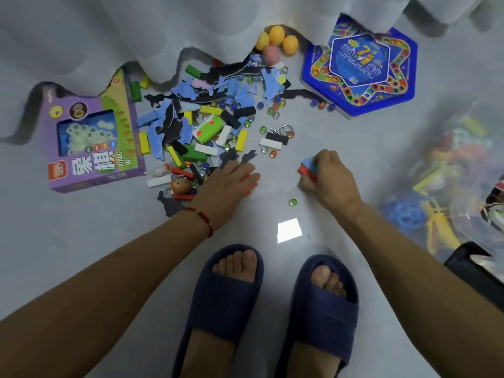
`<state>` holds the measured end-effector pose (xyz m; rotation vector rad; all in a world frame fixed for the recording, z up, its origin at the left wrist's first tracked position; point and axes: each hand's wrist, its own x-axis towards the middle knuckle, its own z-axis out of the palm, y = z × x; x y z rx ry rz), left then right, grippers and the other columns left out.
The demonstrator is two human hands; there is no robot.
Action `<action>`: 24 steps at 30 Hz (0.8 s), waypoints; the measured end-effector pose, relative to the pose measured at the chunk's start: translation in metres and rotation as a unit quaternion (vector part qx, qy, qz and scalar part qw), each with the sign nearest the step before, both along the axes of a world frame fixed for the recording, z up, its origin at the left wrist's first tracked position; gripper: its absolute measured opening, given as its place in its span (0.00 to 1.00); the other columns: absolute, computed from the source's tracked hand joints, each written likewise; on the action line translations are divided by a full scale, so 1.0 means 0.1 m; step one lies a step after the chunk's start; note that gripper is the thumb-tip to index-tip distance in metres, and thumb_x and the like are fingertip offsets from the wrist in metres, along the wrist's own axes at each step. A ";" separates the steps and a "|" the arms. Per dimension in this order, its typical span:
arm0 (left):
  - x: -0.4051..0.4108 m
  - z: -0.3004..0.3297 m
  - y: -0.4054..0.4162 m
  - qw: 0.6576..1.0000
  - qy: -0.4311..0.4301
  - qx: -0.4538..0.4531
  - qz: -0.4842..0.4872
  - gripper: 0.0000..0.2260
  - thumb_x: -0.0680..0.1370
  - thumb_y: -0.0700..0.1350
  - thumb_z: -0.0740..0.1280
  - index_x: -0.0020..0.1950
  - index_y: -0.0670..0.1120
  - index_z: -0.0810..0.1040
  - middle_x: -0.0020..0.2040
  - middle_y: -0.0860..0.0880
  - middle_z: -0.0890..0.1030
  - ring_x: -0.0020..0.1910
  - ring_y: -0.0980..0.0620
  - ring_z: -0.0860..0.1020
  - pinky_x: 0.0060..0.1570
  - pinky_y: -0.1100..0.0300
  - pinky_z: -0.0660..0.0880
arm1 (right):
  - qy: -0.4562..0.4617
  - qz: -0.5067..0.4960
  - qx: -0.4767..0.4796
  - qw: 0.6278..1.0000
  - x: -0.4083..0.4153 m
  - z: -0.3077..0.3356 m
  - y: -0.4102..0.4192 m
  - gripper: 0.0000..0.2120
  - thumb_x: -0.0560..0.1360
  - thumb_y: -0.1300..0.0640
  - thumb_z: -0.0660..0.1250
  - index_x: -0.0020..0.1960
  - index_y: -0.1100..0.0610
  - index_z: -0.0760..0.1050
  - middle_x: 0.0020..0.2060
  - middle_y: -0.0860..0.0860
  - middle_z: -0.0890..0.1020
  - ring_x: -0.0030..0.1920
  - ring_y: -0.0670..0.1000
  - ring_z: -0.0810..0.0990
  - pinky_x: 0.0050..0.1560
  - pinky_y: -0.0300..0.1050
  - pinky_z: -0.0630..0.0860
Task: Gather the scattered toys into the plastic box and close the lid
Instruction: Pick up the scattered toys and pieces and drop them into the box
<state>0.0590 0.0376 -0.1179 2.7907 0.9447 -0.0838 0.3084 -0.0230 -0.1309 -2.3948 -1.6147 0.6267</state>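
We look down at a pale grey floor [81, 255] with a white curtain [136, 31] hanging along its far edge. Our right hand [331, 177] curls around a small stack of red and blue blocks [307, 170], gripping them just above the floor. Our left hand [230, 184], with a red bracelet [203, 216] at the wrist, lies flat with straight fingers over red blocks [252, 186] at the near edge of the toy pile [207, 124]. The pile mixes coloured blocks, blue puzzle pieces and glass marbles. Left of the pile lies a purple game box [92, 148]; right of it, a blue hexagonal board [360, 69]; behind it, orange balls [276, 40]. The clear plastic box [447, 181], already holding toys, sits well right of the pile, blurred.
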 end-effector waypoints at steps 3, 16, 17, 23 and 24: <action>0.07 -0.05 0.10 0.999 0.006 0.006 -0.051 0.14 0.72 0.32 0.68 0.57 0.41 0.77 0.54 0.42 0.77 0.52 0.40 0.73 0.43 0.44 0.76 | 0.050 -0.050 -0.004 0.998 0.02 0.05 -0.16 0.20 0.75 0.47 0.71 0.60 0.59 0.73 0.53 0.55 0.75 0.46 0.56 0.77 0.48 0.49 0.76; 0.48 0.44 -0.44 0.472 -0.358 -0.644 0.485 0.15 0.75 0.37 0.57 0.58 0.36 0.76 0.43 0.40 0.71 0.34 0.46 0.75 0.32 0.56 0.75 | 0.270 -0.192 0.053 0.942 -0.15 0.15 -0.63 0.12 0.73 0.47 0.68 0.47 0.53 0.70 0.37 0.48 0.77 0.36 0.49 0.75 0.39 0.46 0.73; 0.46 0.47 -0.46 0.418 -0.372 -0.671 0.486 0.16 0.73 0.37 0.55 0.57 0.36 0.75 0.42 0.41 0.71 0.34 0.46 0.73 0.33 0.56 0.73 | 0.171 -0.131 0.037 0.976 -0.19 0.10 -0.65 0.13 0.75 0.44 0.68 0.50 0.52 0.69 0.39 0.47 0.78 0.37 0.48 0.76 0.39 0.45 0.74; 0.47 0.71 -0.60 0.398 -0.369 -0.690 0.479 0.19 0.75 0.39 0.57 0.65 0.35 0.72 0.53 0.36 0.75 0.45 0.42 0.77 0.46 0.51 0.78 | 0.078 -0.033 -0.027 0.996 -0.35 0.14 -0.73 0.11 0.83 0.49 0.56 0.52 0.57 0.68 0.42 0.51 0.77 0.39 0.53 0.77 0.41 0.48 0.75; 0.49 0.80 -0.62 0.406 -0.368 -0.695 0.465 0.19 0.76 0.39 0.57 0.66 0.36 0.72 0.54 0.36 0.75 0.48 0.41 0.78 0.49 0.50 0.79 | 0.141 -0.083 -0.028 0.986 -0.35 0.28 -0.73 0.12 0.83 0.50 0.57 0.52 0.59 0.69 0.40 0.51 0.77 0.38 0.52 0.76 0.38 0.46 0.73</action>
